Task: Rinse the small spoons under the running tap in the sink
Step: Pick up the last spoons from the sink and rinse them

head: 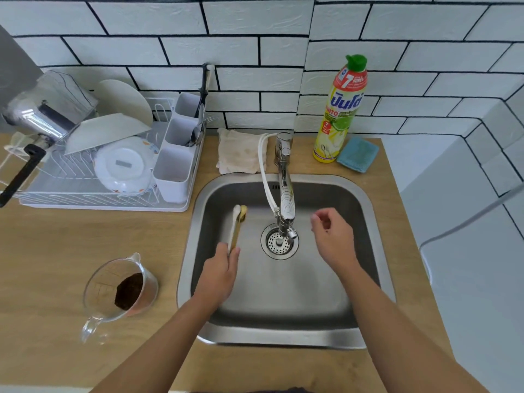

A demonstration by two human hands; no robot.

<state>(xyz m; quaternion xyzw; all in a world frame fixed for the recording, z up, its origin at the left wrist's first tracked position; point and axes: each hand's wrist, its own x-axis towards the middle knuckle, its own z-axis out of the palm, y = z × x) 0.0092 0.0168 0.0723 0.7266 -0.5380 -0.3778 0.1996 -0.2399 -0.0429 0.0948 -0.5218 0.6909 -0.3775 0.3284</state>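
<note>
Two small spoons (237, 222), one white and one gold-coloured, are held together by their handles in my left hand (219, 272), bowls pointing away, over the left half of the steel sink (283, 336). The chrome tap (285, 194) reaches out over the drain (279, 242); I cannot make out any water stream. My right hand (331, 239) hovers to the right of the spout, fingers loosely curled with nothing in them. The spoons are to the left of the spout, not under it.
A glass measuring jug (119, 287) with dark residue stands on the wooden counter left of the sink. A white dish rack (99, 165) with plates and a cutlery holder sits back left. A folded cloth (241, 151), detergent bottle (341, 109) and blue sponge (357, 154) line the wall.
</note>
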